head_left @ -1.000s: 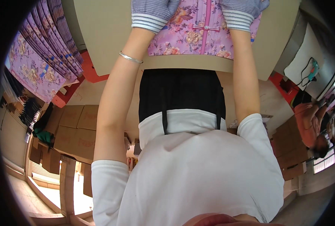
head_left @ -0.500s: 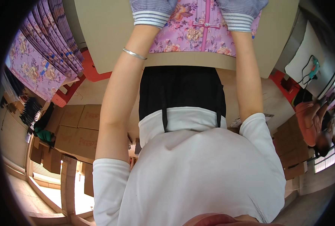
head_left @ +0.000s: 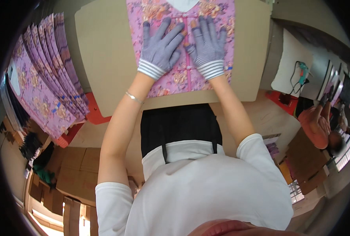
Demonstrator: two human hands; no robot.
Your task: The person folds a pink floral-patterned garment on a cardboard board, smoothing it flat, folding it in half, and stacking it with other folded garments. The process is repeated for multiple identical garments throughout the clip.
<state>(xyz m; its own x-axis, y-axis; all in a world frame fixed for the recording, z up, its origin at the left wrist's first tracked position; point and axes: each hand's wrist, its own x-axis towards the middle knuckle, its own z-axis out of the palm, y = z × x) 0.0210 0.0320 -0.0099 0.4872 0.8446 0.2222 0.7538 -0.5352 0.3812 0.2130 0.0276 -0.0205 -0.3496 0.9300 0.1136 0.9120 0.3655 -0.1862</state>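
Observation:
A folded pink floral garment lies on a beige table in front of me. A darker pink strip with knotted fastenings runs down its middle, and a white piece shows at its neckline. My left hand, in a grey-lavender knit glove with a striped cuff, rests on the cloth left of that strip, fingers spread. In a matching glove, my right hand lies on the right side of the strip with its fingers stretched out. Neither hand grips the cloth.
Several folded floral garments are piled at the left, by a red stool. Cardboard boxes stand at the lower left. To the right, a green corded tool lies on a white surface, with a person in orange beyond.
The table and garment appear lower in view, showing both gloved hands whole and the garment's neckline. The hands now lie closer together on either side of the middle strip.

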